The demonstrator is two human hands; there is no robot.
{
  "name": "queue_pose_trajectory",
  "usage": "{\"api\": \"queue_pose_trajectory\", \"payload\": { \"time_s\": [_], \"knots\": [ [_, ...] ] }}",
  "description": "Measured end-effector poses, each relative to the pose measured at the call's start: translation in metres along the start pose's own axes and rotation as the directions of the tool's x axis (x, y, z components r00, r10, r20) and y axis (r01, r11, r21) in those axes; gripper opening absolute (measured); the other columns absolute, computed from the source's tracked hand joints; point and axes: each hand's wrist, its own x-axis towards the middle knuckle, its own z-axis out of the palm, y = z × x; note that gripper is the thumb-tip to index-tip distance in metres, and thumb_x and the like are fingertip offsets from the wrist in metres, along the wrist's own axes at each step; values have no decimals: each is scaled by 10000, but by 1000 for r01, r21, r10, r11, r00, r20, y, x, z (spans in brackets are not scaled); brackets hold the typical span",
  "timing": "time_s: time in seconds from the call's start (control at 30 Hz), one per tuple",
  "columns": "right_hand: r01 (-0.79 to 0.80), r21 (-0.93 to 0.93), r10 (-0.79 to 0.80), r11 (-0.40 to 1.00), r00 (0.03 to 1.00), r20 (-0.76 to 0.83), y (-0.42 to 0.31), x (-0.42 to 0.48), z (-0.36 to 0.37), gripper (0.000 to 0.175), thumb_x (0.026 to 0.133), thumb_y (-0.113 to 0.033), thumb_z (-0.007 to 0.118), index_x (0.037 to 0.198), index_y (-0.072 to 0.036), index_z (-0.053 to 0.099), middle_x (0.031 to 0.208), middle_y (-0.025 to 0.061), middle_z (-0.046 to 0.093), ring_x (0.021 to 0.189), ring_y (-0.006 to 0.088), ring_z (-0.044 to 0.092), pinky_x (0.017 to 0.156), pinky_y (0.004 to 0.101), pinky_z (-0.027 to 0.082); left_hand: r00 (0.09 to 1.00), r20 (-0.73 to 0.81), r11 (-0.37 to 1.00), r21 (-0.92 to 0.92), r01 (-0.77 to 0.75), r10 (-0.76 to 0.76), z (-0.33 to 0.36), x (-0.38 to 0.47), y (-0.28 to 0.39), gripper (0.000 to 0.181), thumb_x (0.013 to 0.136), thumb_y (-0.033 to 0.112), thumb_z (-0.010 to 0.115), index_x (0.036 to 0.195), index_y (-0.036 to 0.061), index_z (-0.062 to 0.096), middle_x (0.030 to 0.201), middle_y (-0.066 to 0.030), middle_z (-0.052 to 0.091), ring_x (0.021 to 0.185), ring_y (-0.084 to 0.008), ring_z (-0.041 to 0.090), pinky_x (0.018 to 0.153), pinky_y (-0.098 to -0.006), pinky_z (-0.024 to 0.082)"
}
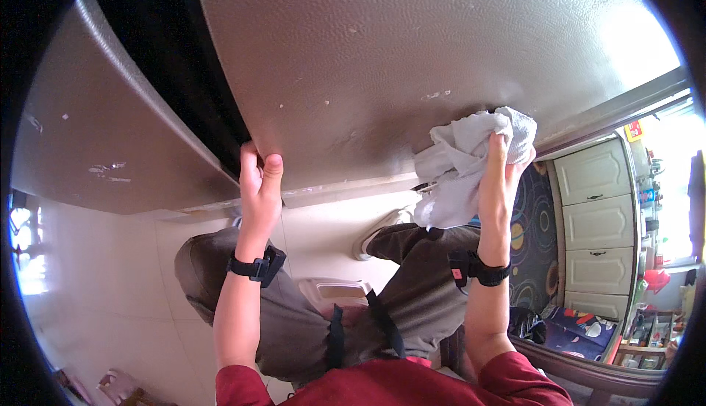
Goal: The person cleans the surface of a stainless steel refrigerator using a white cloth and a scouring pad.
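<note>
My left hand (pixel 259 182) is wrapped around the edge of a large brown-grey textured panel (pixel 342 75), which looks like a refrigerator door. The thumb lies on its face and the fingers curl behind the edge, partly hidden. In my right hand (pixel 499 185) is a crumpled white cloth (pixel 460 141), held against the lower right of the same panel. Part of the cloth hangs below the panel's bottom edge. A dark gap separates this panel from a second similar panel (pixel 99 141) at left. Small pale scuffs mark both faces.
I sit with knees apart, a pale plastic stool (pixel 336 290) visible between my legs on the light tiled floor (pixel 110 273). To the right, beyond a doorway, are white cabinets (pixel 595 218), a patterned dark mat (pixel 532 224) and a cluttered counter (pixel 651 229).
</note>
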Motion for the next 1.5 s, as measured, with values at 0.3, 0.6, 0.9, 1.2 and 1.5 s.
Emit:
{"api": "queue_pose_trajectory", "payload": {
  "time_s": [0.3, 0.6, 0.9, 1.2, 1.5],
  "knots": [
    [-275, 359, 215, 892, 956, 198, 1, 15, -4, 514, 953, -412, 540, 1263, -4, 500, 1247, 121, 495, 1144, 226, 466, 1020, 375, 358, 998, 28, 998, 6, 56, -56, -3, -1, -1, 564, 993, 501, 498, 1289, 23, 463, 1218, -56, 525, 1118, -166, 467, 1025, -319, 337],
    [-478, 593, 376, 648, 878, 297, 15, 4, -22, 313, 791, -37, 488, 1093, -1, 561, 1008, 77, 584, 892, 195, 572, 802, 337, 494, 999, 30, 999, -4, 35, -35, 1, 0, -4, 520, 1004, 458, 511, 1278, 18, 468, 1207, -49, 526, 1107, -153, 465, 1016, -304, 337],
    [-435, 608, 370, 664, 898, 239, -9, -5, -16, 372, 753, 59, 481, 1111, -4, 561, 968, 72, 601, 828, 213, 602, 770, 327, 519, 1000, 7, 999, -38, 11, -11, 3, 1, 3, 439, 1008, 413, 530, 1195, 19, 481, 1071, -32, 536, 980, -128, 483, 926, -276, 380],
    [-362, 600, 279, 713, 932, 230, -1, 4, -4, 336, 918, -281, 665, 1168, -87, 549, 1067, 40, 605, 985, 162, 580, 862, 324, 472, 1000, 10, 1000, -13, 8, -8, 2, 2, 4, 457, 996, 448, 537, 1156, 22, 488, 1024, -18, 526, 938, -115, 465, 885, -260, 383],
    [-125, 532, 94, 837, 992, 84, -2, -10, 7, 295, 863, -79, 619, 1153, -68, 566, 1083, 44, 579, 993, 178, 566, 914, 324, 440, 1000, -3, 999, 40, -16, 16, 4, 2, 5, 492, 986, 484, 528, 1158, 24, 491, 997, -18, 522, 922, -123, 467, 864, -259, 389]
  ]
}}
